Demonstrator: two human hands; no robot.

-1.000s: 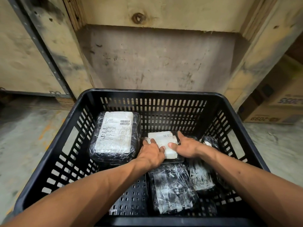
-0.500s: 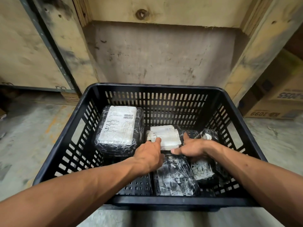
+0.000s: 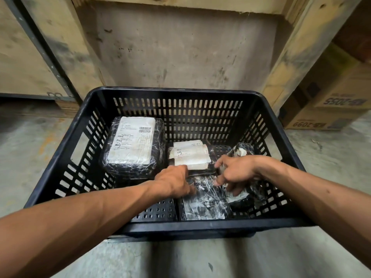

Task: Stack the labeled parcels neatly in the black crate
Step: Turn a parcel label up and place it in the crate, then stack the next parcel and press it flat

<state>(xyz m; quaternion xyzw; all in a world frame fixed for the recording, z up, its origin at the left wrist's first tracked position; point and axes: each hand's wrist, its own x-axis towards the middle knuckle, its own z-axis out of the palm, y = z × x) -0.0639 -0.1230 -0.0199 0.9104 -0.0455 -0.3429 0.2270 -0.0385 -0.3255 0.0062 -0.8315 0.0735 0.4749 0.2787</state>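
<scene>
The black crate [image 3: 180, 91] stands on the floor with several plastic-wrapped parcels in it. A large parcel [image 3: 132, 143] with a white label lies at the back left. A small flat labelled parcel [image 3: 190, 155] lies in the middle. In front of it is a flat dark parcel [image 3: 204, 203], and a rounded parcel [image 3: 242, 149] sits at the right, partly hidden. My left hand [image 3: 174, 183] is at the small parcel's near edge, its fingers curled under and hidden. My right hand [image 3: 234, 173] hovers over the right parcels with fingers spread, holding nothing.
The crate stands in front of a wooden crate wall [image 3: 180, 47]. Cardboard boxes [image 3: 331, 109] are stacked to the right. Concrete floor [image 3: 30, 147] lies on both sides of the crate and in front of it.
Both hands rested on the small labelled parcel before. Now they have drawn back towards me, and my right hand has lifted off with its fingers spread. The parcel stays in the middle.
</scene>
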